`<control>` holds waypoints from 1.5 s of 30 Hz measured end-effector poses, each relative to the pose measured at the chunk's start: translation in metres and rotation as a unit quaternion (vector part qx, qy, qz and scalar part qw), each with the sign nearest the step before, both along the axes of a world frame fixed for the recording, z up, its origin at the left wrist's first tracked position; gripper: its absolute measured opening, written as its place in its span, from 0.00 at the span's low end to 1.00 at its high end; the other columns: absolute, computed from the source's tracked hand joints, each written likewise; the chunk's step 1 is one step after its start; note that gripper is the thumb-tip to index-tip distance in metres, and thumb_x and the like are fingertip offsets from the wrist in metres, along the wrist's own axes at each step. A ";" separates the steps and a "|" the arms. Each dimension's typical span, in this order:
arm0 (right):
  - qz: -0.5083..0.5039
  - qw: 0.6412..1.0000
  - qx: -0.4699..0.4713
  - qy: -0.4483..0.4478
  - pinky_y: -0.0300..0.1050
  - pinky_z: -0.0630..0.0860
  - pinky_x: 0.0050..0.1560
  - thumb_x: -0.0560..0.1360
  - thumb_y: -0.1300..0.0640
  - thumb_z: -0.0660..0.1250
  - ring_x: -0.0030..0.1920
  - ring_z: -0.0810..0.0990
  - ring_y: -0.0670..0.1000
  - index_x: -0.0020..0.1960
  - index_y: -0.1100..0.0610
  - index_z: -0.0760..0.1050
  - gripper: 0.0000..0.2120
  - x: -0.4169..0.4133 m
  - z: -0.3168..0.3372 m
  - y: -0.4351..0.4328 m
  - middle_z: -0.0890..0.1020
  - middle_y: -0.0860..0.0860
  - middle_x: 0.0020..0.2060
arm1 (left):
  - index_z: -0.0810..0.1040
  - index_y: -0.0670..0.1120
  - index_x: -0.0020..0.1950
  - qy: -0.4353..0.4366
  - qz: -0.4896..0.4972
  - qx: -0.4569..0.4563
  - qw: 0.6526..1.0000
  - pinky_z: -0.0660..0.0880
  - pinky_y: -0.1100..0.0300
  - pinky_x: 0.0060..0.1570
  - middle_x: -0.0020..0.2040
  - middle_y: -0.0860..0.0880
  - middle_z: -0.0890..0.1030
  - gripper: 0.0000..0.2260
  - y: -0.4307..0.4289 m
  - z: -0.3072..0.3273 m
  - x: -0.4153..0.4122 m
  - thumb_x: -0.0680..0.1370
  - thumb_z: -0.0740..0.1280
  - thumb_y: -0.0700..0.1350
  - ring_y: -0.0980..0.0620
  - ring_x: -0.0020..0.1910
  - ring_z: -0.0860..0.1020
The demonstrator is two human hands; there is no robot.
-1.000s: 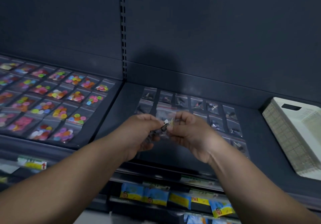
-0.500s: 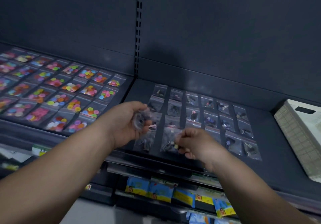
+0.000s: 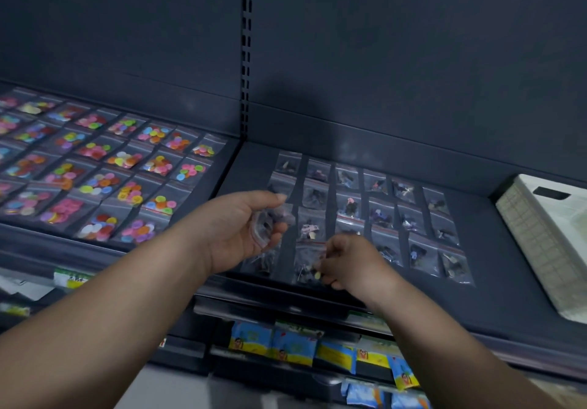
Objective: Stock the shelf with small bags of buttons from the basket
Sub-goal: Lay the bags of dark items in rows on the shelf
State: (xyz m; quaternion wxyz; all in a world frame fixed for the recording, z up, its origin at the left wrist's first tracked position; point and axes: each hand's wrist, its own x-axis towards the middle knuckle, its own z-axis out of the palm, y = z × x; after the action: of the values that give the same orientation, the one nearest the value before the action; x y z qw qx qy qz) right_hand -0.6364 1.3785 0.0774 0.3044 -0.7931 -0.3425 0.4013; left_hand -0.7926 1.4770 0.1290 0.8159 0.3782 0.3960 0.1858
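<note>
My left hand (image 3: 241,227) hovers over the dark shelf (image 3: 508,281), curled around a small bunch of clear button bags (image 3: 270,221). My right hand (image 3: 349,262) is lower, at the shelf's front edge, pinching one clear bag of dark buttons (image 3: 309,265) that lies flat in the front row. Several rows of the same bags with dark buttons (image 3: 381,215) lie on this shelf section. The white basket (image 3: 540,250) stands on the shelf at the far right; what it holds is not visible.
The left shelf section holds several rows of bags with bright coloured buttons (image 3: 104,180). A slotted upright (image 3: 246,59) divides the two sections. Below the shelf hang blue and yellow packets (image 3: 292,345). Bare shelf lies between the dark bags and the basket.
My hands were together, pulling one bag from the bunch. They have since parted: the right hand went down to the front row with one bag while the left stayed up with the bunch.
</note>
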 end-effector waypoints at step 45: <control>-0.109 0.948 0.191 0.229 0.34 0.70 0.28 0.76 0.61 0.66 0.26 0.75 0.43 0.40 0.54 0.76 0.07 0.031 0.039 -0.039 0.79 0.48 0.28 | 0.78 0.44 0.44 0.180 -0.192 0.268 0.927 0.68 0.61 0.29 0.37 0.46 0.79 0.03 -0.041 0.002 0.061 0.73 0.70 0.39 0.54 0.30 0.74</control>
State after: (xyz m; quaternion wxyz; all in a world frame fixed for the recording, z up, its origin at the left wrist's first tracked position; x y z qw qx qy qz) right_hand -0.6055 1.3392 0.1168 0.5620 -0.6394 -0.2455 0.4637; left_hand -0.7316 1.4363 0.1312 0.6194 0.6783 0.3916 0.0535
